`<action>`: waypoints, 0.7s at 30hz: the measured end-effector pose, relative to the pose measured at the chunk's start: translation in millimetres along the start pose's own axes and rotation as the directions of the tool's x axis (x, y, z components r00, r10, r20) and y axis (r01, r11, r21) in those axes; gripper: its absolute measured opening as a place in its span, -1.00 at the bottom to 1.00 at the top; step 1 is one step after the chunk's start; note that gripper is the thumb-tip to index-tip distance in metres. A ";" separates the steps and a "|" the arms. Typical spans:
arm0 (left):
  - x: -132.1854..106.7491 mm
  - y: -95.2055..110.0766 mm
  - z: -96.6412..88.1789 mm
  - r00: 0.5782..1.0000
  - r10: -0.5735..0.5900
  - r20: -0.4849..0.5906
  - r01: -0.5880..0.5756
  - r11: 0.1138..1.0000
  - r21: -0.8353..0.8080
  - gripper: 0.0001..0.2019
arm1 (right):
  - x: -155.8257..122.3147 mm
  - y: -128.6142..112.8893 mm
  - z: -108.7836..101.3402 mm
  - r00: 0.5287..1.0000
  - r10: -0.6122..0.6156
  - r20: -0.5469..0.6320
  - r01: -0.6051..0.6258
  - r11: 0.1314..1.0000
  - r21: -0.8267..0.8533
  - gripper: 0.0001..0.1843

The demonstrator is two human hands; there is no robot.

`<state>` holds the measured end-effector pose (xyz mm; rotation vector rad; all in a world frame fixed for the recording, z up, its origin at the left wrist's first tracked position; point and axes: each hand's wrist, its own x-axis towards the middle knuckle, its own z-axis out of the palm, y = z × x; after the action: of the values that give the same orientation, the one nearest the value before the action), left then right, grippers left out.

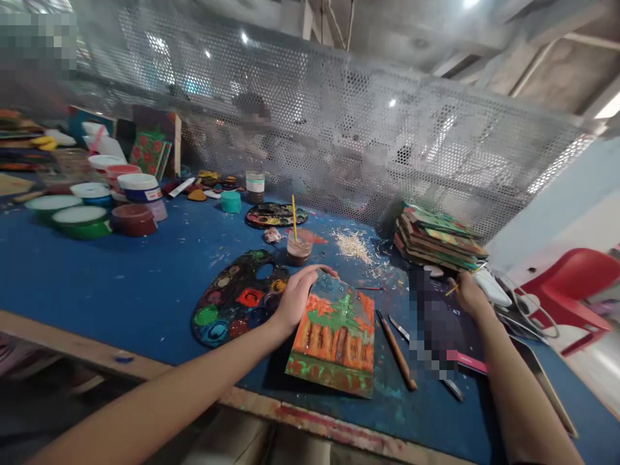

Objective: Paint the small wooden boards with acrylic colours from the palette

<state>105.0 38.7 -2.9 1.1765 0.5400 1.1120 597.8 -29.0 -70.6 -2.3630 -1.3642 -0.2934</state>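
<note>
My left hand point(295, 298) grips the upper left edge of a small painted board point(339, 345), tilted up from the table near its front edge. The board shows a green tree over orange and brown strips, with a green-brown band below. To the right, my right hand point(469, 294) is closed around a thin yellow-handled paintbrush point(451, 291), above a dark flat item with a pink strip point(467, 361). Beside my left hand lies a paint palette point(227, 284) with green, blue and red wells. A wooden-handled carving tool point(397, 352) and a knife point(453, 387) lie right of the board.
A cup of murky water point(299, 248) holds an upright yellow brush. Pale shavings point(353, 245) lie behind the board, near a stack of painted panels point(436, 239). Paint tubs point(82, 223) crowd the left. A perforated metal screen point(339, 116) rises behind; a red chair point(576, 284) stands right.
</note>
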 end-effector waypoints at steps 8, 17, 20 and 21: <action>0.6 -3.6 -1.5 1.000 0.025 0.010 -0.025 1.000 0.011 -0.75 | 1.2 3.5 1.6 0.995 -0.088 -0.040 0.084 0.993 -0.077 -0.69; -1.5 -0.4 -0.1 0.999 0.051 0.001 -0.051 0.997 0.065 -0.75 | 5.3 1.5 -2.2 0.990 -0.134 -0.050 0.128 0.986 -0.106 -0.81; -1.6 -0.6 -0.1 0.998 0.054 0.013 -0.055 0.996 0.064 -0.74 | -4.3 -5.7 -10.6 0.987 -0.131 -0.091 0.117 0.983 -0.144 -0.83; -1.5 -1.1 -0.3 0.998 0.056 0.017 -0.057 0.997 0.060 -0.74 | -9.6 -9.9 -14.9 0.985 -0.127 -0.117 0.107 0.981 -0.162 -0.82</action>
<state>104.6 37.5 -4.3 1.2592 0.5344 1.1407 584.6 -38.5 -58.5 -2.3445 -1.4698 -0.5935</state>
